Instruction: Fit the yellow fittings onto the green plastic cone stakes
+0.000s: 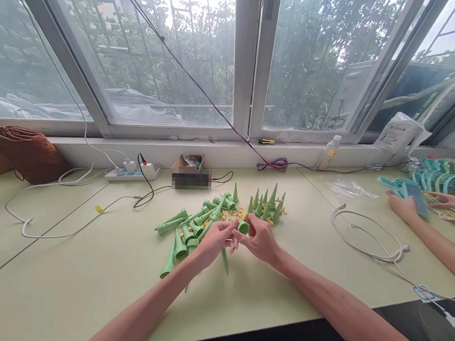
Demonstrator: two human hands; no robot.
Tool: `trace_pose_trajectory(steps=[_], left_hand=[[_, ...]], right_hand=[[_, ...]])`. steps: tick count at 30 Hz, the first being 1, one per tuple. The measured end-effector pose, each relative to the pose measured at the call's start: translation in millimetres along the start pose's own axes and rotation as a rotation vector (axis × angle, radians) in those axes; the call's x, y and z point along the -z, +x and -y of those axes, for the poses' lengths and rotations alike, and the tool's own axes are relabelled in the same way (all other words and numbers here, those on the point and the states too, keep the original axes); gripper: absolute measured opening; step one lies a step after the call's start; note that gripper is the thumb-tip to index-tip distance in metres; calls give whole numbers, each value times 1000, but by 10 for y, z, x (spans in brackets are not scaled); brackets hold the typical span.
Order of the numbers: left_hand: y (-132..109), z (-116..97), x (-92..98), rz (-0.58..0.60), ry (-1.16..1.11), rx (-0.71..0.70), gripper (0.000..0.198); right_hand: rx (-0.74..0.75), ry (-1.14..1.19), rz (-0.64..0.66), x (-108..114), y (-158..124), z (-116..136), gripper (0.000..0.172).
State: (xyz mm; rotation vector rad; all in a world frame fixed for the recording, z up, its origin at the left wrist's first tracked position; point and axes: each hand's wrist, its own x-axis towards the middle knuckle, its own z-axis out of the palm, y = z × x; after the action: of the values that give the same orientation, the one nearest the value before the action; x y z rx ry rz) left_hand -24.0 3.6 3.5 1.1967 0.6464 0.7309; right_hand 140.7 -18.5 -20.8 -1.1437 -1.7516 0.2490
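Note:
My left hand [216, 238] and my right hand [261, 237] meet over the middle of the table, both with fingers closed on one green cone-shaped piece [243, 227]. Its round open end faces toward me. By my right fingertips a small yellow part [246, 217] shows against the green piece. To the left and behind my left hand lies a pile of green spikes [180, 246], with yellow parts among them. Behind my right hand several green spikes [273, 197] stand upright, points up, with yellow parts at their bases.
Along the back of the table [107, 285] are a power strip [128, 174], a small box [188, 163] and a bottle [329, 152]. A white cable coil [370, 235] lies at right. Another person's hands [403, 209] hold a teal object [413, 189] at far right.

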Motion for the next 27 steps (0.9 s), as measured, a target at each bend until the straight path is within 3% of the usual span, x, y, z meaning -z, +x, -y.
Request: trace_pose_trajectory(steps=[11, 27], left_hand=[[-20, -35, -47, -63, -28, 38, 45], [-18, 8, -45, -200, -117, 79, 42]], right_hand=[[-22, 9, 6, -1, 11, -8, 33], [-13, 25, 0, 15, 8, 43, 37]])
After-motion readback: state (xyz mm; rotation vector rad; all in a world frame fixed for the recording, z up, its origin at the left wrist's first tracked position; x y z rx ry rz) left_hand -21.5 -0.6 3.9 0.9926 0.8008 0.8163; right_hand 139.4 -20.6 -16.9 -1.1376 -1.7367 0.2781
